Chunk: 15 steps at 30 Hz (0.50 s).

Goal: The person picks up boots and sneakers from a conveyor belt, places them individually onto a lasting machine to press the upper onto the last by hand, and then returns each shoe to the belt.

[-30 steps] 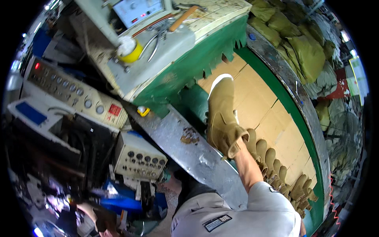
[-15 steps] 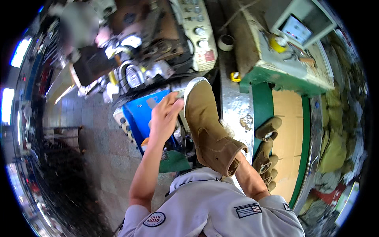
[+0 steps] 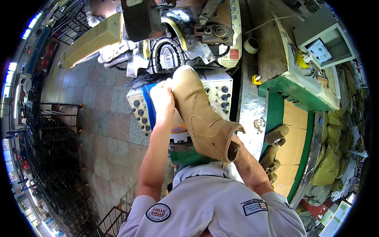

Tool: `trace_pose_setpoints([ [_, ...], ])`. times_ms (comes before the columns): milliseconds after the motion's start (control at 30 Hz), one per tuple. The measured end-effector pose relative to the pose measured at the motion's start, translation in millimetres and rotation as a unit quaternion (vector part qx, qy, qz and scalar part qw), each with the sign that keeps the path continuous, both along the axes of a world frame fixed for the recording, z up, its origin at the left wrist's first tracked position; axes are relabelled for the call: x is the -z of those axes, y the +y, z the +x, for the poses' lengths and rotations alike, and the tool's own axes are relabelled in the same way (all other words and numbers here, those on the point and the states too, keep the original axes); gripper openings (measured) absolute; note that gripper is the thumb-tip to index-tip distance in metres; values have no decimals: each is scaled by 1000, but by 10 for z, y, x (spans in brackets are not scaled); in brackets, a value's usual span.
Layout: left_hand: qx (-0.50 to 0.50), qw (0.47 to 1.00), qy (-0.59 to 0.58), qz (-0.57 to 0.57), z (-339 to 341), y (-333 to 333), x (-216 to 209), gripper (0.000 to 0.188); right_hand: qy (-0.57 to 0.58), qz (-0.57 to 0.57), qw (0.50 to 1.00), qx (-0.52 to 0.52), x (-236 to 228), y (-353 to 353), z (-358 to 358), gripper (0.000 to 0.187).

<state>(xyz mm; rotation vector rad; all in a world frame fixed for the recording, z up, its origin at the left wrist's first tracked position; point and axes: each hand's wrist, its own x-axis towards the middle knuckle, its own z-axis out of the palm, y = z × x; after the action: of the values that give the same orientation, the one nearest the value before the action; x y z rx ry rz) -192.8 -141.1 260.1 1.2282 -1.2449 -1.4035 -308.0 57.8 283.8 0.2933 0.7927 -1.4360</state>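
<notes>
A tan ankle boot (image 3: 199, 108) hangs before me, its pale toe pointing away and its open shaft toward my body. My left hand (image 3: 162, 98) is closed at the left edge of the toe, fingers curled against the boot; the fingertips are partly hidden. From the right, my right hand (image 3: 239, 147) reaches behind the boot's shaft and holds it up, and its fingers are out of sight. Just beyond the toe is a machine (image 3: 169, 58) with a rounded metal form ringed by dark segments.
Below the machine is a control panel (image 3: 221, 89) with black knobs. A metal ledge (image 3: 250, 118) runs along the right. Several brown boots (image 3: 272, 156) lie by cardboard there. Farther off stands a worktable (image 3: 300, 81) with a grey box (image 3: 329, 43). Dark racks (image 3: 51, 146) fill the left side.
My left hand has gone from spread fingers beside the toe to closed against its edge. The view has shifted, and the boot's toe now appears just in front of the machine's form.
</notes>
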Motion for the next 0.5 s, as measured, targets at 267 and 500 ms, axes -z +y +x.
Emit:
trace_pose_setpoints([
  [267, -84, 967, -108, -217, -27, -316, -9, 45, -22, 27, 999, 2, -151, -206, 171, 50],
  [500, -88, 993, -42, -61, 74, -649, 132, 38, 121, -13, 993, 5, -124, -809, 194, 51],
])
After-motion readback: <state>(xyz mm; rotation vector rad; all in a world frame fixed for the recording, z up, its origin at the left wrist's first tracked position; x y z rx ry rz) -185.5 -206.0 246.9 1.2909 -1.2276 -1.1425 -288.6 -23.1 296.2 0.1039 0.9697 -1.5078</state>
